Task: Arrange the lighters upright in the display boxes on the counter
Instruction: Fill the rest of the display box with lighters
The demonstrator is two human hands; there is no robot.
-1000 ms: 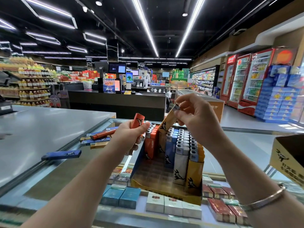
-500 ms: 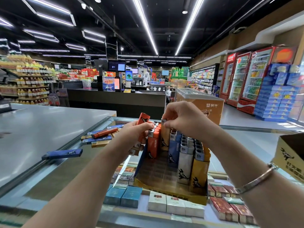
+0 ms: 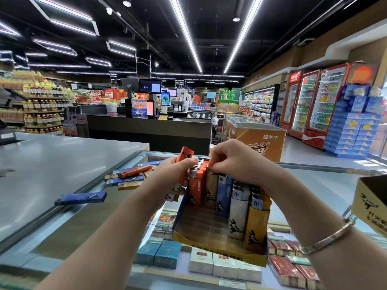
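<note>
Left hand point(image 3: 174, 174): grips orange lighters point(image 3: 184, 156)
Right hand point(image 3: 234, 162): pinches tan lighter point(image 3: 211, 183) in display box point(image 3: 219, 250)
Freezer point(image 3: 259, 141): 蒙牛 (beyond counter's far edge)

Both forearms are bare, with no sleeves in view. A thin metal bangle point(image 3: 326, 239) circles the right wrist. It looks silver-toned and plain.

The store is brightly lit by long ceiling strips point(image 3: 184, 32) running far overhead against a dark ceiling. Pale glare spreads across the grey surface point(image 3: 52, 174) on the left and the glass top point(image 3: 314, 181) on the right. Wide-angle distortion bends lines at the edges. The near forearms and bottom corners are soft; shadows are faint.
</note>
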